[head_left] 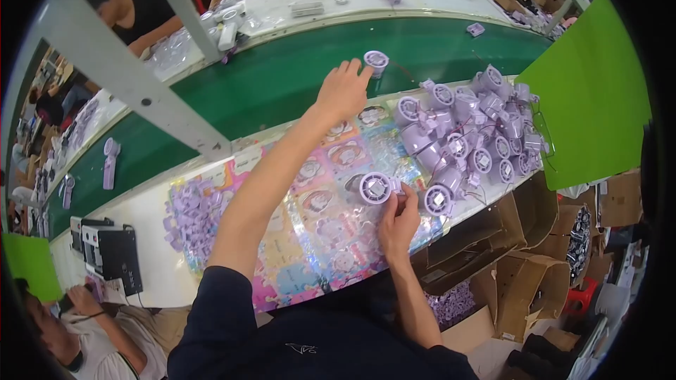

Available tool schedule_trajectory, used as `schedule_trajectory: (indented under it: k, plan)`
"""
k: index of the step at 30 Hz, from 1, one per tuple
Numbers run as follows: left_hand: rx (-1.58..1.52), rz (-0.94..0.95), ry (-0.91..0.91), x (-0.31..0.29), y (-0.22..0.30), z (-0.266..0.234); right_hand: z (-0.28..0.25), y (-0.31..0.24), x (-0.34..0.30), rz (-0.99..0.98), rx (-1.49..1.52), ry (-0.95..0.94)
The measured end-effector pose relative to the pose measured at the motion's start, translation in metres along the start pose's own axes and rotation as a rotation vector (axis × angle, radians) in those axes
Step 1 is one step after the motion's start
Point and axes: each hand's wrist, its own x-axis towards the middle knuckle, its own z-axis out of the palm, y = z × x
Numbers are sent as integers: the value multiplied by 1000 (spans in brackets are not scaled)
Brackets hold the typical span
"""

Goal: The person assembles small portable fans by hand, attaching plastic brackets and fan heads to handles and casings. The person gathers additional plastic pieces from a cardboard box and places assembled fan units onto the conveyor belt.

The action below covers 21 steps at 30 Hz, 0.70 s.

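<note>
My left hand [343,89] reaches out over the green belt, its fingers curled against the near left side of a round lavender fan housing [376,62]. The thumb is mostly hidden. Lower down, my right hand [399,224] grips a second lavender fan unit [374,188] by its short side piece. This unit's round face, with a pale square at its centre, points up above the shiny cartoon-printed sheet [296,278]. Just right of that hand begins a heap of similar fan units [456,146] with thin wires.
Small lavender parts [193,214] lie piled on the sheet's left. A black device [113,257] stands beyond them. The green belt [282,74] carries a few parts. A green panel [591,91] rises at right, above cardboard boxes [528,288]. Another person [105,338] sits lower left.
</note>
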Motion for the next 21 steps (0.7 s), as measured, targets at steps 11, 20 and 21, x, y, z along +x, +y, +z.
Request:
schedule_trajectory:
  k: [11, 20, 21]
  plan:
    - [102, -134, -116, 37, -27, 72, 2, -7, 2, 54, 17, 30]
    - [-145, -296, 60, -104, 45, -65, -3, -2, 6, 29, 101, 59]
    - [-83, -298, 66, -135, 53, -77, 0, -3, 5, 16, 128, 51]
